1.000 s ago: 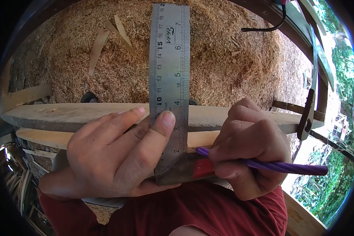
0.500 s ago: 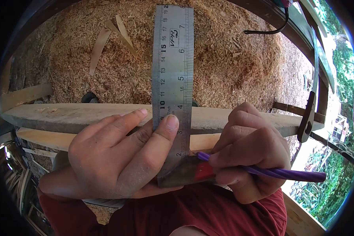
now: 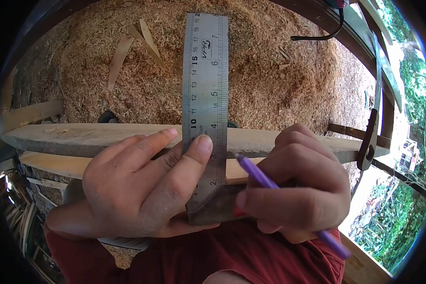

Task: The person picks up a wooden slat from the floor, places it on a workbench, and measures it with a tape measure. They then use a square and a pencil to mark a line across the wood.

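Observation:
A steel ruler (image 3: pixel 206 99) with centimetre and inch marks points away from me across a wooden plank (image 3: pixel 73 135). My left hand (image 3: pixel 137 189) grips its near end, thumb pressed on the face and the other fingers spread or tucked beneath. At that end a dark flat bar (image 3: pixel 210 208) with a red patch slants across under the ruler. My right hand (image 3: pixel 300 184) pinches a purple pencil (image 3: pixel 260 174), its tip just right of the ruler's edge, over the plank's grey side. The right fingers partly hide the dark bar and its red patch.
Wood shavings (image 3: pixel 284 90) cover the ground, with long thin offcuts (image 3: pixel 120 59) on top. A second board (image 3: pixel 57 163) lies below the plank. At right hangs a long metal tool with a dark handle (image 3: pixel 368 146). A dark curved hook (image 3: pixel 333 35) juts out at top right.
The pencil has swung from nearly level to a steep slant, its tip rising from near the dark bar to the plank's edge. The ruler's far end has shifted slightly left and down.

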{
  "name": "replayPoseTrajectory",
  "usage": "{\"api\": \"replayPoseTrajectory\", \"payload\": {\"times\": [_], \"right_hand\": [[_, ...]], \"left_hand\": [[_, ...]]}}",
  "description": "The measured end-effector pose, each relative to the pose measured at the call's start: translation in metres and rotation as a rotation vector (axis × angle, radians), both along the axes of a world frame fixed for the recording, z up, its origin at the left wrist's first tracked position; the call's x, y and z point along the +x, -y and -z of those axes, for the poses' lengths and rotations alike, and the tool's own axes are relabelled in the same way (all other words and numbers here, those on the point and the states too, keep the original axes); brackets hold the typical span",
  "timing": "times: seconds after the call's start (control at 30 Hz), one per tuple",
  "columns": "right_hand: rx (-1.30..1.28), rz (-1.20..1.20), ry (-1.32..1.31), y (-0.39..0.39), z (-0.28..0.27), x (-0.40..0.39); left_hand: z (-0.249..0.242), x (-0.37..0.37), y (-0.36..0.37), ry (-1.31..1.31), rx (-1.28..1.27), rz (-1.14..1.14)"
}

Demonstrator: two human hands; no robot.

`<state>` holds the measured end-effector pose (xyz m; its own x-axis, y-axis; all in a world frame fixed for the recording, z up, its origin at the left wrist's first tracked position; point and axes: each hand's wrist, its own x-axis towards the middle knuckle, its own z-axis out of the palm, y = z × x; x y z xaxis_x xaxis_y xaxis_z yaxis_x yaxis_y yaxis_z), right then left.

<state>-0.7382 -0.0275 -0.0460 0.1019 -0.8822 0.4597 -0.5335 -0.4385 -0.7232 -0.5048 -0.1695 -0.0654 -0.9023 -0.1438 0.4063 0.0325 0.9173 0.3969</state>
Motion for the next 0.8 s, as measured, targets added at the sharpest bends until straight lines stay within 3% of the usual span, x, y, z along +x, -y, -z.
{"api": "replayPoseTrajectory", "payload": {"times": [0.07, 0.33, 0.8], "right_hand": [[-0.05, -0.061, -0.065, -0.001, -0.001, -0.002], [0.069, 0.187, -0.276, -0.014, -0.01, 0.011], [0.088, 0.14, -0.255, -0.016, -0.007, 0.009]], "left_hand": [[0.0, 0.0, 0.0, -0.019, -0.004, -0.003], [-0.008, 0.001, -0.002, 0.052, -0.077, -0.037], [-0.012, 0.003, 0.001, 0.12, -0.023, -0.025]]}}
